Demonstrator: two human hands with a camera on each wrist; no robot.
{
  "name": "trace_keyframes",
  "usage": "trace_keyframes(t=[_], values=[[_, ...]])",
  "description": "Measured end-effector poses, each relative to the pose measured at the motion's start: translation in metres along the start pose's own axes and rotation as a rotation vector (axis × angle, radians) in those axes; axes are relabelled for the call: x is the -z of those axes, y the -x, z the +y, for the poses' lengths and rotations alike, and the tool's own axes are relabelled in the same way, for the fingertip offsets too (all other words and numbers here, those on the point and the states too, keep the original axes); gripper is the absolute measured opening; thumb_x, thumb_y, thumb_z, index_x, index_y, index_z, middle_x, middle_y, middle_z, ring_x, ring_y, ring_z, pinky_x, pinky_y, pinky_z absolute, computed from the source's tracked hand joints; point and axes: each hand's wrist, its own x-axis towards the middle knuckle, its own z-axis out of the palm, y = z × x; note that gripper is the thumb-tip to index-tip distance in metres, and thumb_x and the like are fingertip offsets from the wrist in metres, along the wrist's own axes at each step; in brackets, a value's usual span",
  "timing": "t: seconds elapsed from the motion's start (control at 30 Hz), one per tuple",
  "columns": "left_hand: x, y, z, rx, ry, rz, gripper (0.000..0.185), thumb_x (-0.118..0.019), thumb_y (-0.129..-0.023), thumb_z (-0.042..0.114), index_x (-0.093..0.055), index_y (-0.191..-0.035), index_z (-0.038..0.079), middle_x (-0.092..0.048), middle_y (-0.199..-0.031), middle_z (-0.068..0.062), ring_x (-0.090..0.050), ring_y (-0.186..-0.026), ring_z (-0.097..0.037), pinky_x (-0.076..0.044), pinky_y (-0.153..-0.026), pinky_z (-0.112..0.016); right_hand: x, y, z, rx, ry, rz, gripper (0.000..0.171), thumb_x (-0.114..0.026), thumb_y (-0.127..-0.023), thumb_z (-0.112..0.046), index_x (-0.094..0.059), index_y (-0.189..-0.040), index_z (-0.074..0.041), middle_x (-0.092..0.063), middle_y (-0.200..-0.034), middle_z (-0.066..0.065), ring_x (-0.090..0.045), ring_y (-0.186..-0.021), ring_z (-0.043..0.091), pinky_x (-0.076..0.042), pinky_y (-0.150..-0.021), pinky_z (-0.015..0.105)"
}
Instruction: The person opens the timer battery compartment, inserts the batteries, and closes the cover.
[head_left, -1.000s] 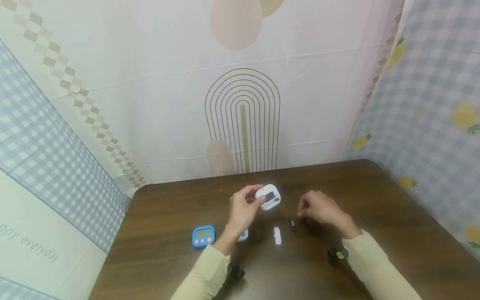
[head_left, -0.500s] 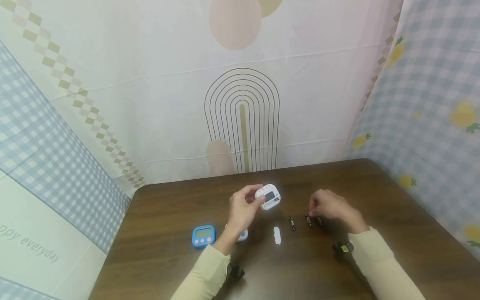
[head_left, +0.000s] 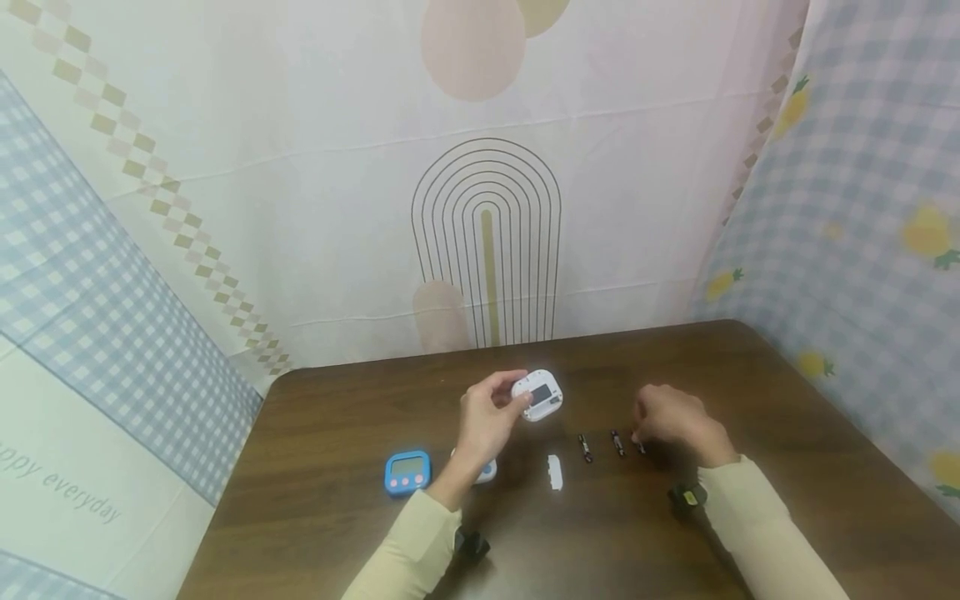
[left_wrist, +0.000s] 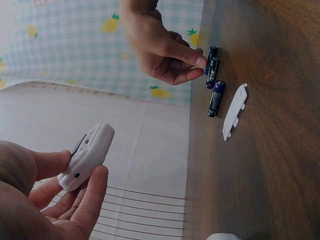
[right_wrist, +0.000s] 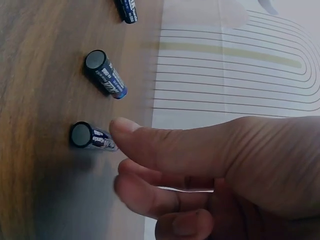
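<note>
A white timer [head_left: 537,394] is held above the dark wooden desk [head_left: 787,433] by the left hand [head_left: 486,421], back side up toward the head camera, its battery bay seen as a dark rectangle. The left fingers [left_wrist: 90,195] are curled under the timer, with the thumb pressed to its near edge, so the case is pinched between them. The right hand [head_left: 671,423] is lowered to the desk, right of the timer and well apart from it. In the right wrist view its thumb tip is seen touching the rightmost battery [right_wrist: 91,136], with the other fingers [right_wrist: 150,192] curled beneath; a full pinch cannot be told. 3 small batteries are laid in a row on the desk: the rightmost at the thumb, the middle battery [head_left: 617,442] just beside it, the left battery [head_left: 584,447] a little further over. A white battery cover [head_left: 554,472] is laid flat near the left battery. A blue timer [head_left: 407,472] with pink buttons is set on the desk left of the left forearm, and another white-and-blue timer [head_left: 486,471] is partly hidden behind that wrist. Both forearms are covered by cream sleeves [head_left: 757,525]. Patterned cloth [head_left: 300,208] is hung behind the desk.
</note>
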Motion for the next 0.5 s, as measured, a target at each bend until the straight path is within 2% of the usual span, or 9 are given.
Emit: trace_keyframes(t=[0.27,0.5], values=[[0.0018,-0.0009,0.0024,0.001,0.010,0.001,0.028,-0.079,-0.094,0.005,-0.077,-0.122,0.006,-0.077,-0.113,-0.018,-0.075,-0.093,-0.024,-0.066,-0.070,-0.029,-0.0027,-0.0015,-0.0026,-0.014,0.005,-0.049,0.025,-0.088,-0.081,-0.016,-0.063,-0.079,-0.014,-0.064,-0.071,-0.001,-0.060,-0.067,0.019,-0.045,-0.061,0.038],[0.0009,0.0013,-0.0022,0.000,-0.002,0.009,0.027,-0.080,-0.094,0.007,-0.077,-0.120,0.009,-0.079,-0.112,-0.014,-0.075,-0.093,-0.023,-0.065,-0.071,-0.027,-0.0078,-0.0018,-0.0013,-0.007,0.014,-0.050,0.023,-0.086,-0.081,-0.015,-0.063,-0.080,-0.015,-0.064,-0.070,-0.001,-0.060,-0.066,0.019,-0.045,-0.061,0.038]])
